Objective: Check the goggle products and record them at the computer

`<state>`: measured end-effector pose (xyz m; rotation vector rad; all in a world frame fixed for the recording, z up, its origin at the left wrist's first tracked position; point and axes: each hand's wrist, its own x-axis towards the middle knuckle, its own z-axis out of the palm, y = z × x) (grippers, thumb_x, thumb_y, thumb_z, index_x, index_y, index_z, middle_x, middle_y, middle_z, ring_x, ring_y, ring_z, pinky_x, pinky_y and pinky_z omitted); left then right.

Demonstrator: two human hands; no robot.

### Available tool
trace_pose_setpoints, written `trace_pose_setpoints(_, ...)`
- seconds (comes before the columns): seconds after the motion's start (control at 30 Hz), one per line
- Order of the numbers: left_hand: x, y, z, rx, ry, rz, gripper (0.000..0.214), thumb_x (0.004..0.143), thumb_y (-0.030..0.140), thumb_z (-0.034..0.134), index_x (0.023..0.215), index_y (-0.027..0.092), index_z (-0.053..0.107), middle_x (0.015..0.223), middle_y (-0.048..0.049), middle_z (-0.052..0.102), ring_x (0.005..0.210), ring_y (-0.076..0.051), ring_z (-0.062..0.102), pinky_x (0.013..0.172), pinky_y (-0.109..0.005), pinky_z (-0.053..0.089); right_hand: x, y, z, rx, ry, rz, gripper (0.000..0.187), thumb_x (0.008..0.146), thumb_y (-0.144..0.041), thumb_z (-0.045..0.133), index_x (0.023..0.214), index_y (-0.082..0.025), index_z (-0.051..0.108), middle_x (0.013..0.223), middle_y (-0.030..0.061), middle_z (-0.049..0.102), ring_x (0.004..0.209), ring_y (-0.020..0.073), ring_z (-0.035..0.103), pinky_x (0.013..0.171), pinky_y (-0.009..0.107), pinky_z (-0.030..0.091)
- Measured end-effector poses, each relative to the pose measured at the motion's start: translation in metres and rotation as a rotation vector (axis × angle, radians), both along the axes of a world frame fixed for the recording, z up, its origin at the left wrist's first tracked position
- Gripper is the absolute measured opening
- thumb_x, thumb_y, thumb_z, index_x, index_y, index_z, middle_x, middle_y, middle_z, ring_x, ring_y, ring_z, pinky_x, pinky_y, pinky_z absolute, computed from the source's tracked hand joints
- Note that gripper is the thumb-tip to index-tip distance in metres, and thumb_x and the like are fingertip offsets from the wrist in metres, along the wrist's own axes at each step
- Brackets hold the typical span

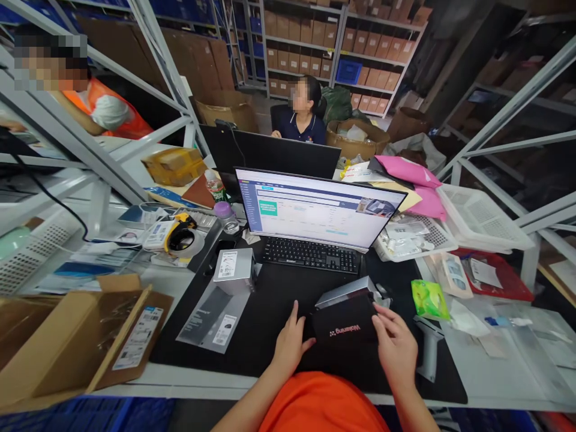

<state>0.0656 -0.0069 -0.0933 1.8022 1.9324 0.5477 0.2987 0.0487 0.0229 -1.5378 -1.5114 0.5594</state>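
Note:
My right hand [396, 345] pinches the right edge of a flat black pouch or sleeve [344, 333] with pink "Wakening" lettering, upside down from here. Just left of it, my left hand [290, 342] is open, fingers apart over the black desk mat [274, 318]. Partly hidden behind the black piece lies a silver-grey box [344, 292], with something crumpled and shiny at its right end. Farther left, a grey box with a white label [234, 271] stands on the mat. Below it lies a flat grey printed bag [216, 315] with a label.
Ahead stand a monitor [315, 207] and a keyboard [310, 255]. A barcode scanner [429, 351] and a green packet [429, 299] lie right. An open carton [76, 336] is at left, near a tape dispenser [180, 234]. White baskets [483, 219] stand right. Two people sit beyond.

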Motion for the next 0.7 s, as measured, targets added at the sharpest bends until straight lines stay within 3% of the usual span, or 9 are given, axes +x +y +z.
trace_pose_setpoints(0.07, 0.003, 0.004, -0.002, 0.031, -0.003, -0.026, 0.066, 0.071, 0.018, 0.082, 0.13, 0.019, 0.053, 0.166, -0.0208, 0.022, 0.128, -0.037, 0.06, 0.1, -0.051, 0.056, 0.017, 0.01, -0.005, -0.154, 0.14, -0.068, 0.031, 0.082, -0.047, 0.069, 0.09, -0.021, 0.082, 0.115, 0.0125, 0.075, 0.104, 0.0293, 0.069, 0.093, 0.041, 0.055)
trace_pose_setpoints(0.17, 0.011, 0.014, -0.007, 0.102, -0.017, -0.088, 0.112, 0.057, 0.034, 0.094, 0.148, 0.016, 0.032, 0.164, -0.0261, 0.022, 0.149, -0.039, 0.031, 0.12, -0.061, 0.032, 0.04, 0.028, -0.018, -0.352, 0.49, -0.144, 0.036, 0.061, -0.049, 0.082, 0.078, -0.018, 0.082, 0.117, 0.0158, 0.075, 0.104, 0.0326, 0.069, 0.092, 0.042, 0.056)
trace_pose_setpoints(0.27, 0.026, 0.029, -0.009, 0.15, -0.029, -0.117, 0.141, 0.049, 0.049, 0.097, 0.155, 0.011, 0.012, 0.163, -0.0335, 0.014, 0.153, -0.042, 0.017, 0.12, -0.068, 0.022, 0.067, 0.041, -0.027, -0.399, 0.646, -0.201, 0.042, 0.047, -0.049, 0.086, 0.072, -0.015, 0.081, 0.11, 0.0178, 0.076, 0.093, 0.0326, 0.072, 0.081, 0.042, 0.06)
trace_pose_setpoints(0.33, 0.038, 0.044, -0.008, 0.17, -0.034, -0.146, 0.144, 0.045, 0.052, 0.097, 0.156, 0.012, 0.015, 0.164, -0.0346, 0.009, 0.153, -0.045, 0.015, 0.119, -0.072, 0.02, 0.092, 0.043, -0.025, -0.381, 0.656, -0.25, 0.044, 0.046, -0.048, 0.088, 0.075, -0.016, 0.081, 0.106, 0.016, 0.077, 0.089, 0.0306, 0.073, 0.077, 0.039, 0.061)
trace_pose_setpoints(0.4, 0.054, 0.063, -0.004, 0.186, -0.034, -0.204, 0.135, 0.042, 0.048, 0.1, 0.153, 0.019, 0.029, 0.166, -0.0298, 0.007, 0.153, -0.046, 0.012, 0.119, -0.073, 0.017, 0.123, 0.042, -0.019, -0.342, 0.681, -0.32, 0.043, 0.046, -0.045, 0.09, 0.076, -0.016, 0.081, 0.105, 0.0136, 0.078, 0.09, 0.0289, 0.073, 0.075, 0.036, 0.062)
trace_pose_setpoints(0.5, 0.083, 0.098, -0.001, 0.203, -0.025, -0.282, 0.11, 0.044, 0.024, 0.101, 0.141, 0.026, 0.05, 0.168, -0.0218, 0.01, 0.153, -0.047, 0.009, 0.119, -0.075, 0.011, 0.165, 0.034, -0.007, -0.27, 0.709, -0.399, 0.043, 0.045, -0.043, 0.091, 0.079, -0.017, 0.081, 0.104, 0.0108, 0.078, 0.093, 0.0279, 0.073, 0.077, 0.034, 0.062)
trace_pose_setpoints(0.6, 0.104, 0.132, -0.004, 0.194, -0.019, -0.287, 0.058, 0.065, 0.003, 0.084, 0.117, 0.018, 0.066, 0.165, -0.0219, 0.023, 0.152, -0.047, 0.015, 0.116, -0.077, 0.019, 0.195, 0.024, 0.003, -0.204, 0.708, -0.454, 0.043, 0.046, -0.043, 0.091, 0.08, -0.018, 0.081, 0.106, 0.0096, 0.077, 0.099, 0.0281, 0.072, 0.082, 0.033, 0.062)
trace_pose_setpoints(0.67, 0.106, 0.143, -0.009, 0.196, -0.03, -0.296, 0.024, 0.08, 0.0, 0.065, 0.098, 0.015, 0.07, 0.16, -0.0191, 0.036, 0.151, -0.04, 0.026, 0.118, -0.069, 0.029, 0.207, 0.017, 0.005, -0.187, 0.706, -0.486, 0.041, 0.048, -0.044, 0.091, 0.079, -0.018, 0.081, 0.111, 0.0103, 0.076, 0.102, 0.0288, 0.071, 0.082, 0.032, 0.062)
trace_pose_setpoints(0.7, 0.102, 0.143, -0.01, 0.204, -0.039, -0.307, 0.021, 0.085, 0.0, 0.057, 0.091, 0.015, 0.069, 0.158, -0.0168, 0.042, 0.15, -0.036, 0.031, 0.12, -0.064, 0.031, 0.21, 0.014, 0.005, -0.186, 0.706, -0.498, 0.04, 0.05, -0.044, 0.091, 0.079, -0.018, 0.082, 0.113, 0.0107, 0.076, 0.103, 0.0292, 0.071, 0.082, 0.032, 0.062)
